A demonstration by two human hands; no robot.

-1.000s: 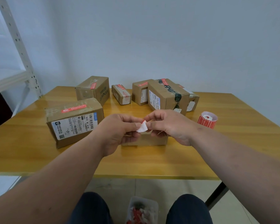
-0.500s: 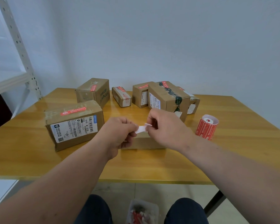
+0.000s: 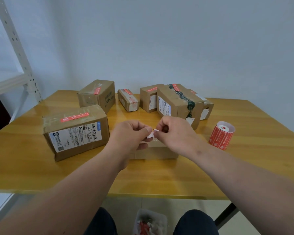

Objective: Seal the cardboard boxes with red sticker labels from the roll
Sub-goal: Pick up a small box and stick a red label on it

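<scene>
Both hands were raised just above the low cardboard box (image 3: 157,150) at the near middle of the table (image 3: 244,167), and between them was one sticker label (image 3: 151,134) with its white backing paper. The left hand (image 3: 131,138) pinched the white backing between thumb and curled fingers. The right hand (image 3: 174,133) pinched the other end, where a sliver of red showed at its fingertips. Compared with a second earlier, the white piece had turned from a flat flap facing the camera to a narrower, folded strip, and the hands had drawn slightly apart; this looked like the label coming off its backing, though the join itself was too small to read. If so, the next step would be pressing the label across the seam of the box beneath, which showed no red sticker on the part visible. The roll of red labels (image 3: 221,137) stood upright to the right, well apart from the hands. The other boxes behind already carried red stickers.
</scene>
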